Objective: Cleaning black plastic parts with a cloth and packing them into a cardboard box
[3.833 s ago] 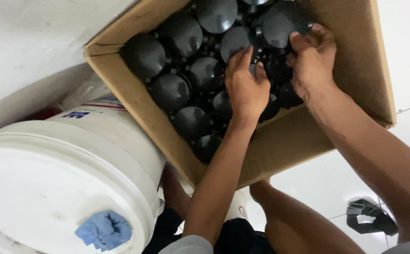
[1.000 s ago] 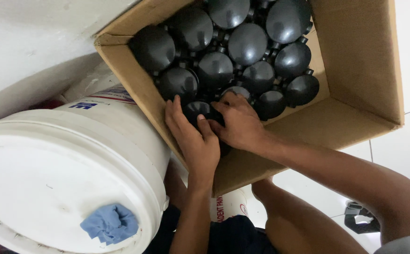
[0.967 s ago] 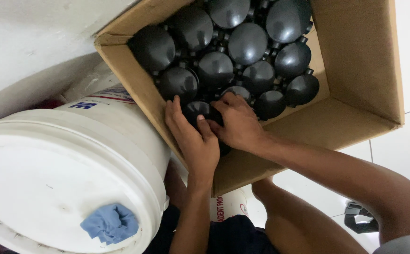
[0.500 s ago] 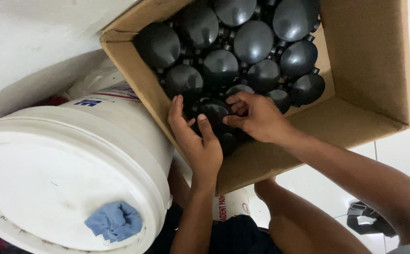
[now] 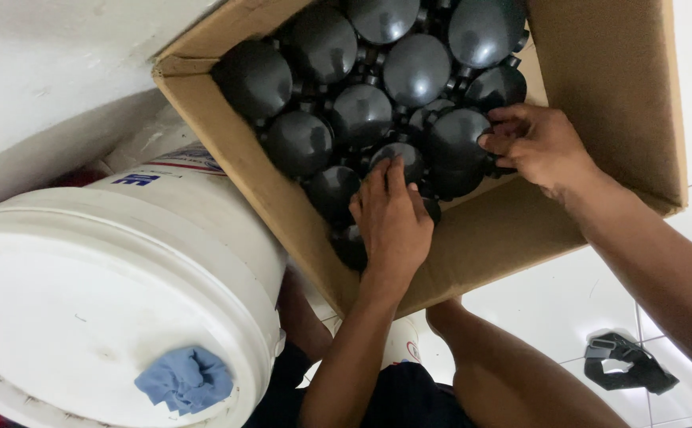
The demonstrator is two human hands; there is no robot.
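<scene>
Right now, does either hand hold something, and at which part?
The right hand grips a black dome piece at its right edge. The left hand only rests on another dome.

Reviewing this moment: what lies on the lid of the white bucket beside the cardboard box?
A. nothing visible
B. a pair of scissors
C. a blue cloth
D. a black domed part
C: a crumpled blue cloth sits on the lid of the white bucket, left of the cardboard box that holds the black domed parts.

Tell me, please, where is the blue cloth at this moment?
In the head view, the blue cloth lies at the lower left, on the lid of the white bucket, near its rim, below and left of the cardboard box.
</scene>
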